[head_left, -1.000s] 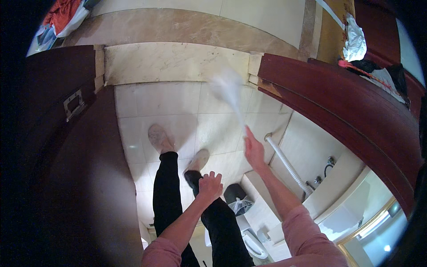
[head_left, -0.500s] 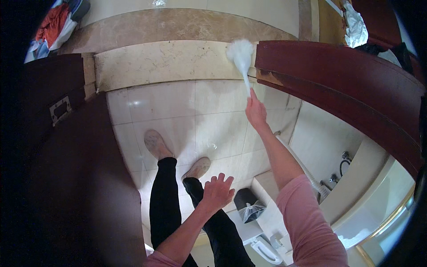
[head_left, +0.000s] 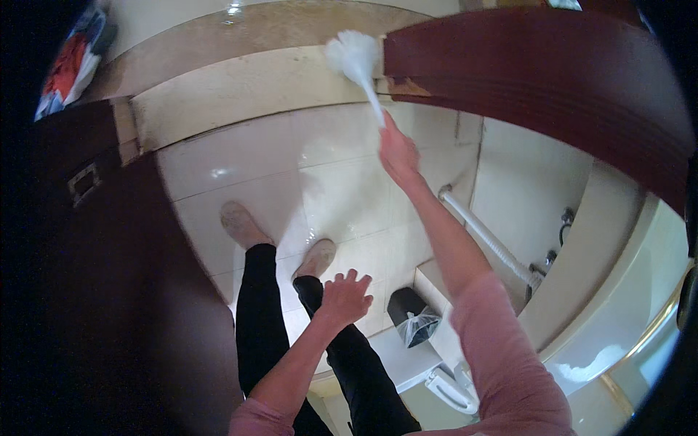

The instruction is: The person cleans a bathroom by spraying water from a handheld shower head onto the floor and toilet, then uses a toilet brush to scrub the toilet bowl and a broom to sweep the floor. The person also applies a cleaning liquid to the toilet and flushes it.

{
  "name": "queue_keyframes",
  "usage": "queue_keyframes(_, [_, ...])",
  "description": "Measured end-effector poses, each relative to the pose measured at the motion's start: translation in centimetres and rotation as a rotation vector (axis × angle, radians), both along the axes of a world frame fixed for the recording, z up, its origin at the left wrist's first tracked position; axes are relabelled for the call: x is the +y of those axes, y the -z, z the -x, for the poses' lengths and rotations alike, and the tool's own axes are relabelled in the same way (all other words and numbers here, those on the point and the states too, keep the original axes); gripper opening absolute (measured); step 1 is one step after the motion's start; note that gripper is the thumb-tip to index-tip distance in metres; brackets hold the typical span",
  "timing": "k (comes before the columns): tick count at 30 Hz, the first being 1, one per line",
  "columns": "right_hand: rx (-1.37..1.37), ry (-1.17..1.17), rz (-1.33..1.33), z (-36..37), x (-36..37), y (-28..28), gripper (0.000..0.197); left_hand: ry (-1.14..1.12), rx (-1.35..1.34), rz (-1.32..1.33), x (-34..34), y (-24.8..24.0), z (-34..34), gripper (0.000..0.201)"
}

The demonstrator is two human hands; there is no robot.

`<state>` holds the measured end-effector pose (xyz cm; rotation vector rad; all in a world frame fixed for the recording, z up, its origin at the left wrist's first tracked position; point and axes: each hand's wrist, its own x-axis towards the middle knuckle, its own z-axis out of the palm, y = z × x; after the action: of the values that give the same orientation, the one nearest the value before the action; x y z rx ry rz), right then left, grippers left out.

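Observation:
My right hand (head_left: 399, 151) is closed round the thin handle of a white toilet brush (head_left: 355, 57), my arm stretched out ahead. Its bushy, slightly blurred round head is over the pale stone threshold (head_left: 240, 86), close to the end of the dark red door frame (head_left: 523, 69). Whether the bristles touch the stone or the wood I cannot tell. My left hand (head_left: 347, 296) holds nothing; its fingers are spread above my right leg.
A dark red door (head_left: 153, 305) stands along the left. On the right are a white corrugated pipe (head_left: 487, 236) and a washbasin (head_left: 625, 305). A black bin (head_left: 408, 309) with a clear liner stands by a white toilet (head_left: 451, 389). Beyond the threshold lies a colourful cloth pile (head_left: 71, 69).
The whole view has shifted and turned a little, so the scene sits further up and left. The brush stays close to the door frame's end, still in my right hand.

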<state>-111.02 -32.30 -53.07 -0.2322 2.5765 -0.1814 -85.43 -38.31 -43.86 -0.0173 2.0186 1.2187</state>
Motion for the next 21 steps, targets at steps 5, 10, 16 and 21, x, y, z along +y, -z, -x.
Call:
queue_keyframes(5, [-0.032, 0.121, 0.008, -8.6, 8.6, 5.3, 0.046, 0.069, -0.082, -0.021, 0.5, -0.4, -0.2, 0.035])
queue_keyframes(10, [-0.117, 0.27, -0.093, -20.6, 22.2, 1.2, 0.045, 0.05, -0.045, -0.015, 0.9, -0.5, 0.7, 0.034])
queue_keyframes(16, [0.194, 0.272, -0.019, -5.0, 27.7, 4.5, 0.034, 0.084, 0.02, 0.027, 0.2, -1.4, 2.0, 0.039])
queue_keyframes(21, [0.142, 0.343, -0.043, 5.0, 28.0, 12.7, 0.037, 0.382, 0.043, 0.1, -0.2, -2.5, 2.6, 0.038])
